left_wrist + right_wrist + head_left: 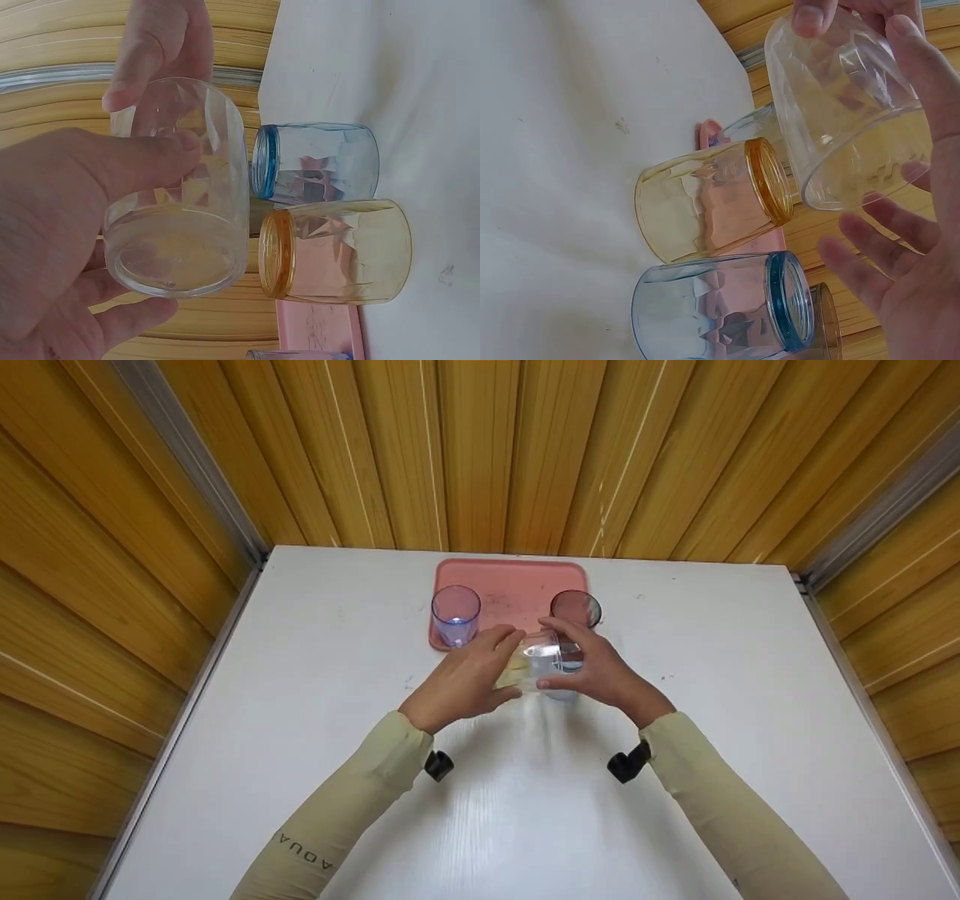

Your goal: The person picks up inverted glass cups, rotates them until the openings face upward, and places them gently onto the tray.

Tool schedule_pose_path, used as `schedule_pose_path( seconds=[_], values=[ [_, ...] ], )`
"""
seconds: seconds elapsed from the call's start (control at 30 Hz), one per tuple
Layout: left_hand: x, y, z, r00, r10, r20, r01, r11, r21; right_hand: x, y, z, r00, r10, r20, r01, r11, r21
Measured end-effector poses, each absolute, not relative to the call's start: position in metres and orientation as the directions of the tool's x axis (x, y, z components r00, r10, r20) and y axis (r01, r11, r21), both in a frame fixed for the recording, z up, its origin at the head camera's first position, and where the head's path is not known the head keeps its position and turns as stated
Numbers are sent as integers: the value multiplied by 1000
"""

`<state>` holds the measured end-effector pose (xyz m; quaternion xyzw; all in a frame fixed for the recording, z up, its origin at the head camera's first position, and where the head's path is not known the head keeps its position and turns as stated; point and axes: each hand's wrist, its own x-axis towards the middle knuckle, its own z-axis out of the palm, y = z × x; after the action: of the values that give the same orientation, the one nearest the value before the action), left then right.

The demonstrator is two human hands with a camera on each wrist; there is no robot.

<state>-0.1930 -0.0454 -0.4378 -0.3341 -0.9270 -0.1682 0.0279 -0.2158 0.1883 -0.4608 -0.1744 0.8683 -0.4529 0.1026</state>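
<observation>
A clear cup [541,656] is held up above the table between both hands, on its side with its mouth towards the right palm. My left hand [472,675] grips it near the base [176,259], thumb across the wall and fingers on the other side. My right hand [600,664] holds it around the rim end [862,169] between thumb and forefinger, the other fingers spread. Just beyond stand an upright yellow cup [337,255] with an orange rim and an upright blue cup [326,165], side by side; in the head view the hands partly hide them.
A pink tray [517,585] lies at the back of the white table [337,660]. A purple cup [456,611] stands at its left side and a dark grey cup [576,606] at its right. Wood-patterned walls [480,457] enclose the table.
</observation>
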Motion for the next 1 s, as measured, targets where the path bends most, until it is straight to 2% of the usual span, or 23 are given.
schedule_pose_path(
  seconds=[0.3,0.6,1.0],
  values=[
    [-193,-47,-439,-794,586,163,602,719,346,-215,189,-460,-917,-398,-12,-187,458,-869],
    [-194,-50,-441,-779,591,211,623,690,368,-214,191,-459,-910,-414,-16,-160,386,-909],
    [-195,-50,-441,-780,597,188,616,676,405,-215,198,-456,-889,-457,-21,-129,295,-947]
  ],
)
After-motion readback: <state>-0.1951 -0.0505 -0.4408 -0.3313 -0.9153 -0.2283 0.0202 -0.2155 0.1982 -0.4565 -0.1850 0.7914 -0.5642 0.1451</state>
